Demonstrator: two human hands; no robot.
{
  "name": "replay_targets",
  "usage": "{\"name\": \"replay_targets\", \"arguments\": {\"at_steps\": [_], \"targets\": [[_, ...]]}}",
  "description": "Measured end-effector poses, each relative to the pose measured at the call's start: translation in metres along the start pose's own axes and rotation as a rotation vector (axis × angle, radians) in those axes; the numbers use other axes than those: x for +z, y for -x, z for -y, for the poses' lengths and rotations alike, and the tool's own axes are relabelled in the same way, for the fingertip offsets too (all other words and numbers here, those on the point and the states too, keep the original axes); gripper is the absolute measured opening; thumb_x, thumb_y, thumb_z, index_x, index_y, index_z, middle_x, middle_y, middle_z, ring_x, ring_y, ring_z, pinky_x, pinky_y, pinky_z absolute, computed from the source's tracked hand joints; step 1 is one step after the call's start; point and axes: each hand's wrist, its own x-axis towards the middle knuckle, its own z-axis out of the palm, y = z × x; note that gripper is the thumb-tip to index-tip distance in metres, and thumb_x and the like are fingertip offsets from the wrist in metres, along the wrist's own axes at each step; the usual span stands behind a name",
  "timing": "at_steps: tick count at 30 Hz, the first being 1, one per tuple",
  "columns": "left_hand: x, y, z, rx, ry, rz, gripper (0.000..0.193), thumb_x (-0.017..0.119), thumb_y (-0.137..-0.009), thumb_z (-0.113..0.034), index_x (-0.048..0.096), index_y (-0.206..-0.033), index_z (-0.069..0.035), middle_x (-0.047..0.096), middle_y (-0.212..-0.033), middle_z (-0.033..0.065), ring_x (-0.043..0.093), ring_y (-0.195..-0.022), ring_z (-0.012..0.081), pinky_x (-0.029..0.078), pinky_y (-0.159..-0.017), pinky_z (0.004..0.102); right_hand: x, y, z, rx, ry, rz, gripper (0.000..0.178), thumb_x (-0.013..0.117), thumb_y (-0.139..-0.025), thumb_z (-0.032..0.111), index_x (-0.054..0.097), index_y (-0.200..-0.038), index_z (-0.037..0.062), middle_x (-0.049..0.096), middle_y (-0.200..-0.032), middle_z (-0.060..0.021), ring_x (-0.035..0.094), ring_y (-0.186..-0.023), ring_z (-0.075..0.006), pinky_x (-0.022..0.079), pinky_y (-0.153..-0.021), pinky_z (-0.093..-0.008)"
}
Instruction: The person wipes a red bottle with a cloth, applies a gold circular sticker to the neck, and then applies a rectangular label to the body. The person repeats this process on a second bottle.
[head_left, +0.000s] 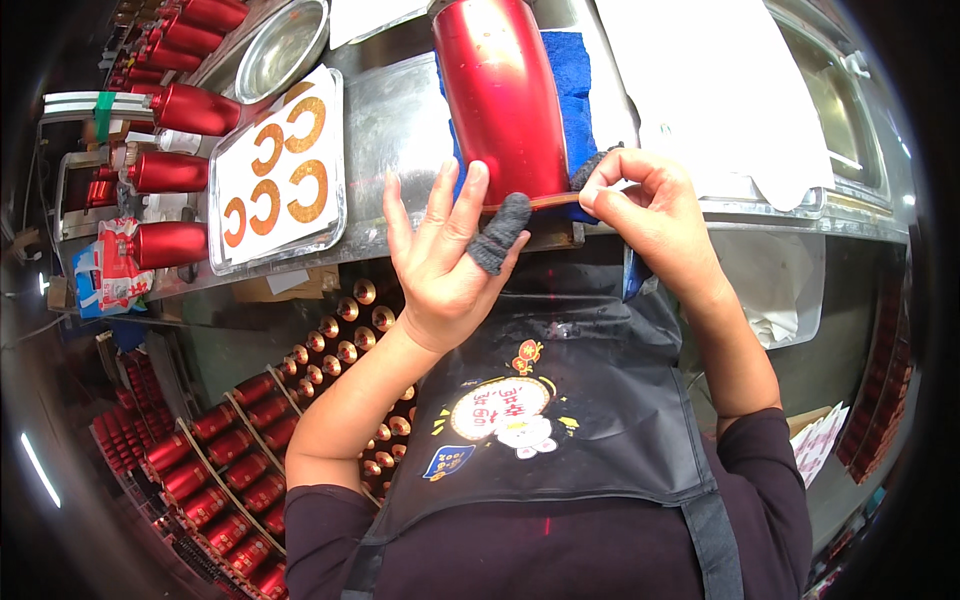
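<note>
The head view shows a big glossy red metallic vessel [500, 100] lying on a blue terry towel [575, 75] at the bench's near edge, its near end facing the person; the towel probably cushions the finish and checks rolling. The left hand [437, 245] is spread open, with a grey knitted finger sleeve [497, 240] on one finger by the near rim, perhaps to steady or press there; I cannot tell how firmly it touches. The right hand [645, 200] pinches the end of a thin gold-brown strip [550, 202] running along that rim, seemingly to keep it taut.

To the left, a white sheet [235, 185] carrying gold C-shaped pieces [321, 187] lies in a clear shallow tray, within reach, beside a round steel bowl [253, 72]. Smaller red bottles [170, 246] crowd the far left, limiting room there. The black apron [600, 330] hangs close below the hands, and a large white covering [700, 80] takes up the right-hand side.
</note>
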Motion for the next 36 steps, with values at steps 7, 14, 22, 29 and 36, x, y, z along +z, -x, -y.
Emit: {"name": "replay_targets", "arguments": {"at_steps": [7,14,22,29,36], "targets": [[0.015,-0.028,-0.007,0.010,-0.118,0.007,0.050,0.082,-0.069,-0.014,0.075,-0.119,-0.017,0.055,-0.146,0.0198,0.053,-0.134,0.0400,0.027,-0.112,0.0679,0.002,-0.004,-0.008,0.013,0.050,0.038,0.010,0.069,-0.090,0.009,0.064,-0.084,0.0030,0.062,-0.083,0.0048,0.053,-0.073,0.0003,0.042,-0.064,-0.0173],[0.018,-0.003,0.001,-0.411,0.398,-0.123,0.059,0.088,-0.073,-0.012,0.067,-0.127,0.002,0.060,-0.139,0.0237,0.058,-0.129,0.0386,0.033,-0.113,0.0597,0.003,-0.004,-0.012,0.013,0.045,-0.011,0.011,0.070,-0.092,0.010,0.064,-0.086,0.0028,0.061,-0.082,0.0053,0.050,-0.068,0.0014,0.039,-0.059,-0.0159],[0.001,0.032,0.004,-0.270,0.244,-0.007,0.049,0.083,-0.081,-0.014,0.066,-0.122,0.006,0.060,-0.138,0.0246,0.057,-0.130,0.0395,0.026,-0.115,0.0647,0.040,0.004,-0.003,-0.363,0.494,-0.273,0.048,0.085,-0.076,0.038,0.055,-0.094,0.0035,0.060,-0.084,-0.0140,0.062,-0.076,-0.0329,0.049,-0.065,-0.0435],[0.009,0.014,0.008,-0.629,0.708,-0.026,0.053,0.061,-0.102,-0.024,0.048,-0.144,0.006,0.051,-0.150,0.0172,0.043,-0.140,0.0235,0.018,-0.123,0.0439,0.051,-0.006,-0.015,-0.401,0.519,-0.374,0.051,0.084,-0.077,0.038,0.051,-0.099,0.0048,0.059,-0.086,-0.0128,0.063,-0.075,-0.0340,0.051,-0.064,-0.0439],[0.008,0.000,0.006,-0.920,1.202,-0.045,0.066,0.064,-0.101,-0.019,0.033,-0.155,0.001,0.043,-0.155,0.0128,0.043,-0.138,0.0208,0.031,-0.117,0.0377,0.046,-0.004,-0.011,-0.344,0.415,-0.318,0.048,0.081,-0.081,0.036,0.051,-0.099,0.0042,0.060,-0.085,-0.0132,0.064,-0.073,-0.0341,0.051,-0.064,-0.0437]]}}
